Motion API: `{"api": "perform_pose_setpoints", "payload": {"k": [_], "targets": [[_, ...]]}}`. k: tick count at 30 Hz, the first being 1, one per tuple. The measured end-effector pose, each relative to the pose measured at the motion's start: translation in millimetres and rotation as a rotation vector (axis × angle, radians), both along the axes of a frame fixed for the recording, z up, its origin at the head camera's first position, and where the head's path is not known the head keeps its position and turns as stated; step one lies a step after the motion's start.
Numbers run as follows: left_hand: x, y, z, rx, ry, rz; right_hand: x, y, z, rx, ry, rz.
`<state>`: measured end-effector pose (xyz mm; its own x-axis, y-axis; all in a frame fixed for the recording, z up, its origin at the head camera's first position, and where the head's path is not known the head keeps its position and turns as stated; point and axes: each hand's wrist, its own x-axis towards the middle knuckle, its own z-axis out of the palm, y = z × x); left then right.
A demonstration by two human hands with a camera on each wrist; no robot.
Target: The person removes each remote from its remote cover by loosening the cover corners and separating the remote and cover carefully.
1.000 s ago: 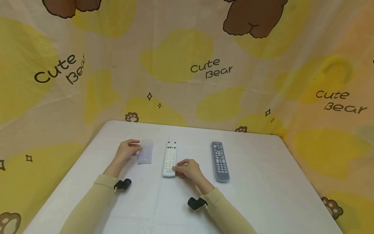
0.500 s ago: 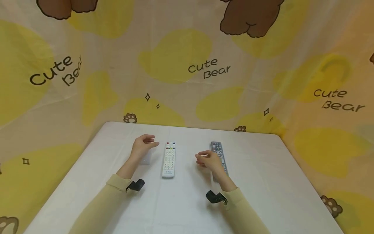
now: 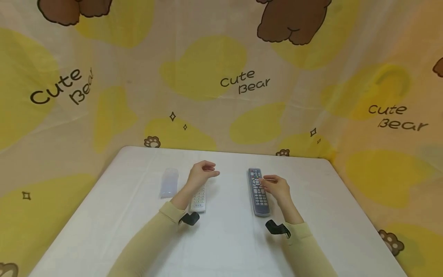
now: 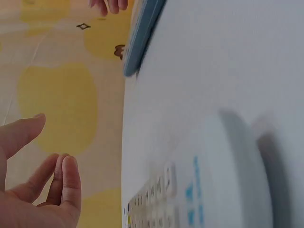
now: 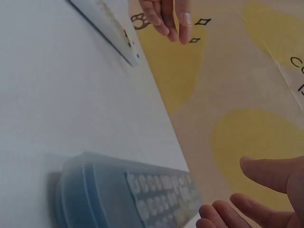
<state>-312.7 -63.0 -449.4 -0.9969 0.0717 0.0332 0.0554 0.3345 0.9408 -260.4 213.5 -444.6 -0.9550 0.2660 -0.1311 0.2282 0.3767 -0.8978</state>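
Observation:
A white remote control (image 3: 198, 201) lies lengthwise on the table, its upper part hidden behind my left hand (image 3: 200, 176). That hand hovers over it with loosely bent fingers, thumb apart from them, and nothing held. To the right lies a grey remote control (image 3: 258, 194) in a clear cover; in the right wrist view its covered end (image 5: 95, 190) looms close. My right hand (image 3: 279, 189) is at its right side, fingertips overlapping its upper buttons in the head view. The right wrist view shows thumb and fingers spread apart with nothing between them.
A translucent, pale-purple pouch (image 3: 169, 183) lies left of the white remote. The white table (image 3: 225, 246) ends at a fabric backdrop (image 3: 200, 69) printed with bears and yellow patches. A black camera mount sits on each wrist.
My left hand has left the pouch and moved right, over the white remote. My right hand has gone from the white remote's lower edge to the grey remote's right side.

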Motion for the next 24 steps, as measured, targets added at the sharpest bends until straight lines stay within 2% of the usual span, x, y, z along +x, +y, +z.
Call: {"api": "perform_pose_setpoints", "payload": {"k": [7, 13, 17, 24], "targets": [[3.4, 42.6, -10.3, 0.059, -0.034, -0.098, -0.6, 17, -12.4, 0.042, -0.053, -0.026], [8.1, 72.9, -21.3, 0.042, -0.106, -0.150, -3.1, 20, -19.8, 0.018, -0.130, -0.029], [10.3, 88.5, -30.6, 0.047, -0.138, -0.159, -3.8, 21, -24.6, -0.011, -0.141, -0.019], [10.6, 105.2, -39.0, 0.046, -0.177, -0.123, -5.3, 21, -27.9, -0.002, -0.182, 0.007]]}}
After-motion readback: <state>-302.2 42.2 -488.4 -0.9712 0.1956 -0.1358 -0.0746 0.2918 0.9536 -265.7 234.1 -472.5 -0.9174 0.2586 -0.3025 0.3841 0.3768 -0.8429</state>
